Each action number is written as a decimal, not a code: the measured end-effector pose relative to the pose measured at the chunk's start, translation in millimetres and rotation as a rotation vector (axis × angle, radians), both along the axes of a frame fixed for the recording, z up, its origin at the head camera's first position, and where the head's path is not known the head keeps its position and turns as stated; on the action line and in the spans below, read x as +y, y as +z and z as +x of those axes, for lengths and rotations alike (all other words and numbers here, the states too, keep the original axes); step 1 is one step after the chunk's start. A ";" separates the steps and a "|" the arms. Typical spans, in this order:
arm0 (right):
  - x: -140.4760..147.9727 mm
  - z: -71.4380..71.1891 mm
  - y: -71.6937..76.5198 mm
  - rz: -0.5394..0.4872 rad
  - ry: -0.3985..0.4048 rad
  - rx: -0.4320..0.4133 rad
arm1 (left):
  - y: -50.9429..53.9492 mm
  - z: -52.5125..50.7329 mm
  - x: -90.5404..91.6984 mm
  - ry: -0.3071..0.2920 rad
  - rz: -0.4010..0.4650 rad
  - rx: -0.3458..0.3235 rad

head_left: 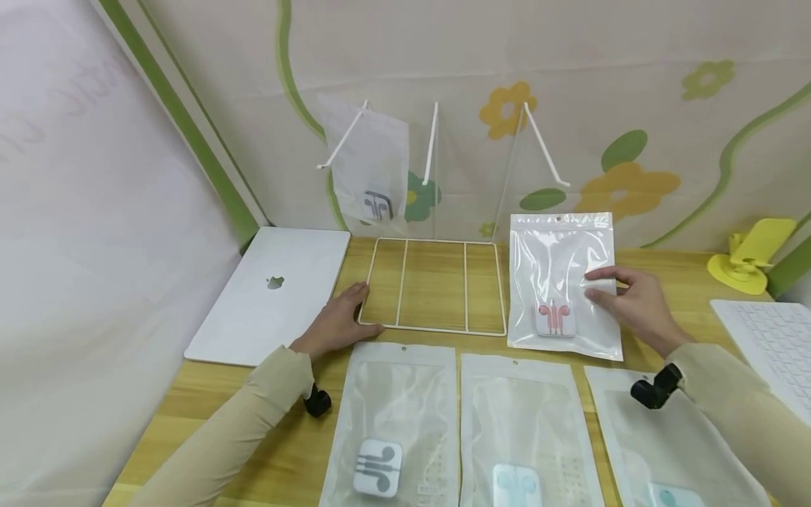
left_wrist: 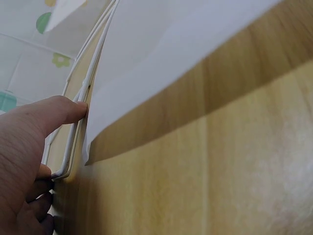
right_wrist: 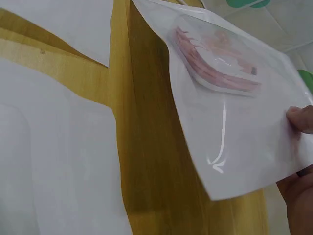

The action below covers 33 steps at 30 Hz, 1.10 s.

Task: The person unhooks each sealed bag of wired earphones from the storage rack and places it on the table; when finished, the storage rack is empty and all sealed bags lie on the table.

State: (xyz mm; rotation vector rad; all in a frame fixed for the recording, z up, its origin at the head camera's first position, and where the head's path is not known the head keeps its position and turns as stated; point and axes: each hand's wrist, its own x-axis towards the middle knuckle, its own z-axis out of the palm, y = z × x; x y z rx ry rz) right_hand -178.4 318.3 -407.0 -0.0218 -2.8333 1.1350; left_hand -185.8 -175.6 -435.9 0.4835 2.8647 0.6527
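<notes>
Across the wood-grain tabletop (head_left: 285,458): 1 white wire rack (head_left: 465,285) with 3 prongs (head_left: 431,144), its near-left base corner gripped by 1 left hand (head_left: 338,320); 1 glossy white plastic pouch (head_left: 560,264) of pink earphones (head_left: 555,318), raised right of the base, pinched by 1 right hand (head_left: 636,303); 3 whitish plastic pouches (head_left: 522,415) flat in front; 1 frosted pouch (head_left: 370,162) at the leftmost prong.

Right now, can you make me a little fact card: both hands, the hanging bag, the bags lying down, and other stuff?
Left hand: grips the near left corner of the white wire rack
Right hand: pinches the right edge of the bag with pink earphones
Hanging: one bag with dark earphones, on the left hook
Lying down: three bags in a row
Left side: closed laptop
Right side: yellow stand, white keyboard
</notes>
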 end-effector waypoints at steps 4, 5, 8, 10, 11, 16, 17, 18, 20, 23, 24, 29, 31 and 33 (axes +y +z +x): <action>1.3 -3.1 -3.5 0.032 0.032 -0.066 | 1.0 -0.9 -0.2 0.006 0.003 0.008; 1.8 -3.7 -3.8 0.044 0.035 -0.074 | 1.6 -1.6 0.3 0.004 0.005 0.011; 1.4 -5.7 -4.1 0.086 0.049 -0.100 | 2.0 -4.0 1.1 -0.003 0.003 0.017; -0.5 -7.9 -5.1 0.116 0.057 -0.109 | 2.0 -4.8 1.2 -0.007 -0.001 0.019; -1.9 -9.1 -5.8 0.132 0.060 -0.112 | 1.6 -5.0 1.0 -0.007 -0.003 0.019; -8.4 -12.0 -7.7 0.171 0.073 -0.131 | 0.4 -4.6 1.0 -0.008 -0.007 0.015; -9.2 -12.4 -7.8 0.178 0.074 -0.140 | 0.2 -4.5 1.1 -0.008 -0.007 0.014; -9.8 -12.8 -8.0 0.192 0.080 -0.148 | -0.1 -4.4 1.1 -0.008 -0.005 0.014; -11.0 -13.5 -8.1 0.217 0.095 -0.181 | -0.7 -4.2 0.9 -0.010 -0.003 0.016; -11.1 -14.0 -7.5 0.274 0.129 -0.227 | -1.9 -3.5 0.3 -0.012 0.000 0.021; -11.1 -13.7 -6.6 0.291 0.138 -0.236 | -2.3 -3.2 0.2 -0.014 0.001 0.023; -8.3 -9.2 3.3 0.297 0.117 -0.254 | -3.1 -2.2 0.5 -0.016 0.004 0.022; -7.1 -7.0 7.5 0.275 0.098 -0.252 | -3.3 -2.0 0.4 -0.011 0.003 0.020; -6.2 -4.7 10.6 0.251 0.088 -0.233 | -3.3 -1.8 0.2 -0.008 0.002 0.018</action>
